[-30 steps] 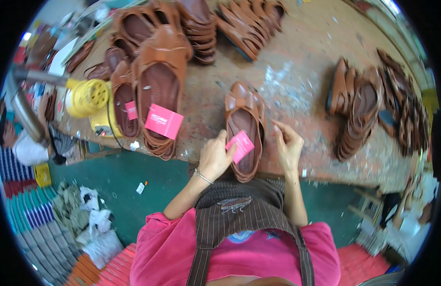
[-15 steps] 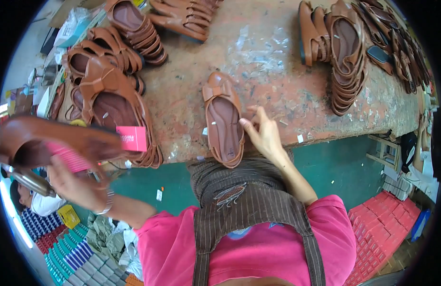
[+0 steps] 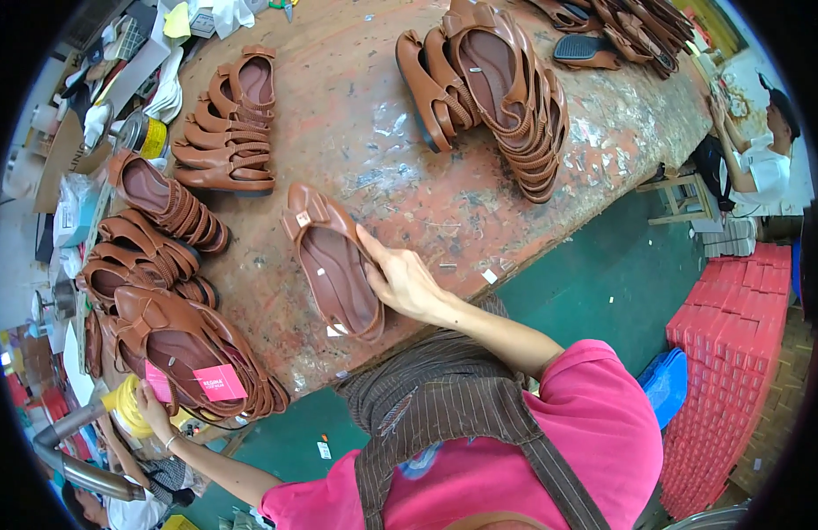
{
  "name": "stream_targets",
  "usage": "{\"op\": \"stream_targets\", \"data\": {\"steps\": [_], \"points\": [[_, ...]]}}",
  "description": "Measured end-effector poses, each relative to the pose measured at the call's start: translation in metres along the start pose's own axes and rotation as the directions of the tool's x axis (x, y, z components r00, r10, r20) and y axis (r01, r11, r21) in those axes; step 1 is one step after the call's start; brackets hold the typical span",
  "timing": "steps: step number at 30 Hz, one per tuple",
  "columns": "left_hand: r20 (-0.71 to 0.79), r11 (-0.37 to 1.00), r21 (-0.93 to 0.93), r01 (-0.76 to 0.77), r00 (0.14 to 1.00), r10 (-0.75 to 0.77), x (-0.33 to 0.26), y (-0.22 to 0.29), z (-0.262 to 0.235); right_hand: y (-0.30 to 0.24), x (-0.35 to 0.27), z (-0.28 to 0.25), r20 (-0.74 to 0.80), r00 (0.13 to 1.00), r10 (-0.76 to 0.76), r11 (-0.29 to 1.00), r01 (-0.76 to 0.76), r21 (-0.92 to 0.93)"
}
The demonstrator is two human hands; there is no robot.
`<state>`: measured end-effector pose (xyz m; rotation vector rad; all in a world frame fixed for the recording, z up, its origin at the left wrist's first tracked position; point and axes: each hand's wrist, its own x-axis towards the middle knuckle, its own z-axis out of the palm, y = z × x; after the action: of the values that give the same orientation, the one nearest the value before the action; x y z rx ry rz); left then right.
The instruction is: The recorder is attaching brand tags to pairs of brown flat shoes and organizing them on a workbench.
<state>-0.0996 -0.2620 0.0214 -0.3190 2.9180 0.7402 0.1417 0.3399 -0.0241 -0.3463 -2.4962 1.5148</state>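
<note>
My right hand [image 3: 403, 281] grips the side of a brown leather flat shoe [image 3: 338, 281] with a bow and a strapped heel, its thumb along the inner edge. The shoe lies toe away near the table's front edge, with a small white tag on its bow. At the left, my left hand [image 3: 154, 412] has its fingers stretched out against a pink card [image 3: 158, 382] on a stack of similar shoes [image 3: 190, 329]. A second pink card [image 3: 219, 382] rests on the same stack. I cannot make out whether the left fingertips pinch anything.
Nested brown shoes stand in rows [image 3: 225, 132] at the far left and in a bigger group [image 3: 502, 84] at the back right. A yellow roll [image 3: 130, 406] and a metal pipe [image 3: 82, 468] are by my left hand. Red boxes [image 3: 727, 371] are piled at right.
My left hand has brought its shoe down to the left stack and no longer holds it up. My right hand has closed on the middle shoe. The view has swung right.
</note>
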Motion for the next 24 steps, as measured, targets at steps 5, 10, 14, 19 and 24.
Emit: {"op": "stream_targets", "data": {"steps": [5, 10, 14, 19, 24], "points": [[-0.378, 0.977, 0.076, -0.197, 0.902, 0.211, -0.035, -0.087, -0.011, -0.01, 0.026, 0.008, 0.037, 0.999, 0.021, 0.986, -0.014, -0.168], [-0.566, 0.945, -0.264, -0.196, 0.824, 0.012, -0.149, 0.094, 0.068, 0.015, 0.0, 0.024, -0.021, 0.999, 0.046, 0.995, -0.044, 0.089], [-0.584, 0.771, -0.489, -0.409, 0.809, 0.058, -0.199, 0.148, 0.098, 0.02, -0.004, 0.021, 0.021, 0.972, 0.232, 0.943, -0.23, 0.24], [-0.479, 0.745, -0.583, -0.325, 0.878, 0.007, -0.231, 0.12, 0.149, 0.018, 0.014, 0.019, 0.191, 0.968, 0.163, 0.977, -0.184, 0.103], [-0.432, 0.753, -0.6, -0.269, 0.902, -0.022, -0.233, 0.135, 0.152, 0.028, 0.018, 0.015, 0.173, 0.973, 0.152, 0.984, -0.166, 0.069]]}}
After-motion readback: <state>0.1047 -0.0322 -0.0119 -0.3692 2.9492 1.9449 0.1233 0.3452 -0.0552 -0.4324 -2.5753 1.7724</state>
